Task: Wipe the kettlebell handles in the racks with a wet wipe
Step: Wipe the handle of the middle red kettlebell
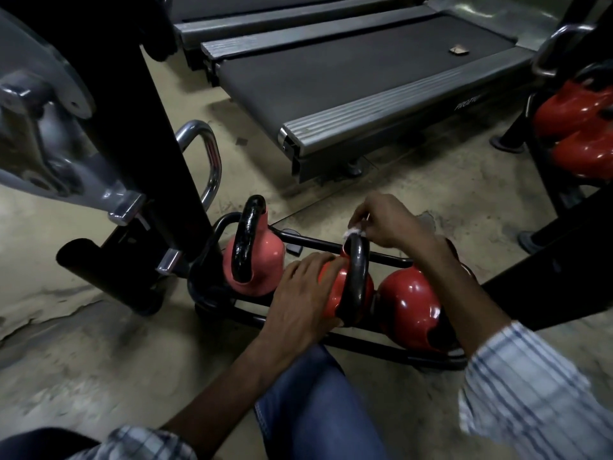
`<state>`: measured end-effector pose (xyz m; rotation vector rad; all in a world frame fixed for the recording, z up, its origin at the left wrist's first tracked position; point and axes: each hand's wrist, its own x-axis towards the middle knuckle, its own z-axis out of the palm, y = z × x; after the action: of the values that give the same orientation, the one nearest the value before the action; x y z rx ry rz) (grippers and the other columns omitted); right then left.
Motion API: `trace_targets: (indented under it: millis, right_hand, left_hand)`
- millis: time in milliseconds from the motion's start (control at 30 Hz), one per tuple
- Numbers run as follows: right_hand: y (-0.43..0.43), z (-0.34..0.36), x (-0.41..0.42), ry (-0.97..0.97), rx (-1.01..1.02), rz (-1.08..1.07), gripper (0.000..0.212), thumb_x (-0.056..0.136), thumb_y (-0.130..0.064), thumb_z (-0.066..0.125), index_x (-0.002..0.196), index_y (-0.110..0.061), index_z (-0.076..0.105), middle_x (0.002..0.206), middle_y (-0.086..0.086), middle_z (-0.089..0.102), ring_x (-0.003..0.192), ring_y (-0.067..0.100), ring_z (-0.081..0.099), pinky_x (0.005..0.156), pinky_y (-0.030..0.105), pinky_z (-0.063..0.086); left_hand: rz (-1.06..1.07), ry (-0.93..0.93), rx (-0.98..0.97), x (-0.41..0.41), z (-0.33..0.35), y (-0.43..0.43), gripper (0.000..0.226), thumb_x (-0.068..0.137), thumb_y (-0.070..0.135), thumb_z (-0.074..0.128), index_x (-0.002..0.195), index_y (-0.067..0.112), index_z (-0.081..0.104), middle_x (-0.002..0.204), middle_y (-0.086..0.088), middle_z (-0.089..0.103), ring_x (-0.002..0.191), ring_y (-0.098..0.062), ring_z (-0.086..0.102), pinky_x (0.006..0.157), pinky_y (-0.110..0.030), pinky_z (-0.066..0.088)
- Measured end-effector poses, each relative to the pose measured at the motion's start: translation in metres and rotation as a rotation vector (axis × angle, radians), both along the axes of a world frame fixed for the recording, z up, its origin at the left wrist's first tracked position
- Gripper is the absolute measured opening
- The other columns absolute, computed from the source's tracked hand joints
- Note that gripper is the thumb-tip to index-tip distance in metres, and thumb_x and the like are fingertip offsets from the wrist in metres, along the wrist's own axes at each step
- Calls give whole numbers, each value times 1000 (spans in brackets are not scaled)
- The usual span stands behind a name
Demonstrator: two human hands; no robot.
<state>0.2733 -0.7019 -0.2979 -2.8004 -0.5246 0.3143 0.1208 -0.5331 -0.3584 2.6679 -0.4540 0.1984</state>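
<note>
- Nearest is a knee in blue jeans (308, 410), low in the middle, with a checked sleeve on either side of it.
- Bare floor (99, 343) lies open at the near left, and a narrower strip of it runs between the low rack (348, 244) and the treadmill (365, 71) beyond.
- On the left, the black post of a machine (132, 127) stands just beside the low rack's left end, with a chrome loop (209, 154) behind it.
- On the right, a second rack (564, 180) stands well apart from the low one, with floor between them.
- Inside the low rack, three kettlebells sit in a row: a pink kettlebell (262, 263) on the left, a middle kettlebell (331, 290) in red, and a right kettlebell (411, 303), also red.
- Fingers of the left hand (300, 293) lie spread and fairly straight on the near left side of the middle kettlebell, curled round nothing.
- Far of it, the right hand (388, 220) pinches a white wet wipe (354, 232) against the top of the middle kettlebell's black handle (358, 277); its forearm crosses above the right kettlebell.
- On the second rack, two red balls (577, 107) show, one above the other.
- Count: five kettlebells, two racks, one wipe.
</note>
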Motion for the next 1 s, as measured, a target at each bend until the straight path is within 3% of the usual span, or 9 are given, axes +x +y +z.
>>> trace_targets:
  millis: [67,233,367,467,600,733,867,1000]
  right_hand:
    - [-2,-1,-40,-99,106,-48,11,88,-22,76,97,-18,80,94,-2,63,93,17,63,77,26,45]
    - [-1,-28,-139,-288,261,-3,26,85,0,71,108,-12,74,111,1,55,86,12,59,74,25,56]
    - [0,-56,-180,-356,384,-4,20,89,-4,66,106,-12,72,106,-1,55,87,8,56,74,15,49]
    - [0,-82,-200,-365,504,-63,18,91,-4,69,105,-15,73,102,-5,56,90,6,58,76,21,52]
    - [6,-99,-205,-227,923,-571,30,79,13,74,82,-17,75,93,-8,64,91,8,67,77,13,50]
    - [15,-101,-199,-2,1253,-870,28,87,14,65,90,-14,67,86,-8,72,82,-1,68,74,11,51]
    - [1,-102,-178,149,1117,-799,24,93,3,63,105,-16,71,100,-6,74,88,-5,68,72,9,50]
    - [-13,-99,-158,177,892,-585,23,96,0,61,98,-17,75,97,-7,75,89,-1,69,79,16,53]
  left_hand:
    - [33,9,-6,3,-1,2,110,50,47,91,145,18,43,144,-5,50,131,-23,49,109,-39,37]
    - [7,19,-32,10,-1,4,112,54,48,88,150,15,39,148,-7,46,134,-24,46,111,-38,34]
    - [-84,77,9,16,1,8,115,61,44,86,157,28,25,154,-6,36,139,-23,39,112,-42,34]
    - [-130,90,61,18,1,10,118,61,44,87,158,35,19,157,-7,30,141,-24,35,114,-42,31]
    - [-150,112,53,18,2,10,115,65,55,84,158,36,18,158,-7,29,144,-24,32,116,-43,29]
    - [-145,118,51,17,0,10,121,62,60,85,158,38,15,159,-7,29,144,-24,32,116,-46,29]
    - [-143,120,22,18,2,7,115,63,51,85,157,36,20,157,-7,32,142,-24,35,114,-43,29]
    - [-139,108,41,20,1,6,118,59,48,88,156,36,22,155,-6,34,140,-24,38,113,-44,33]
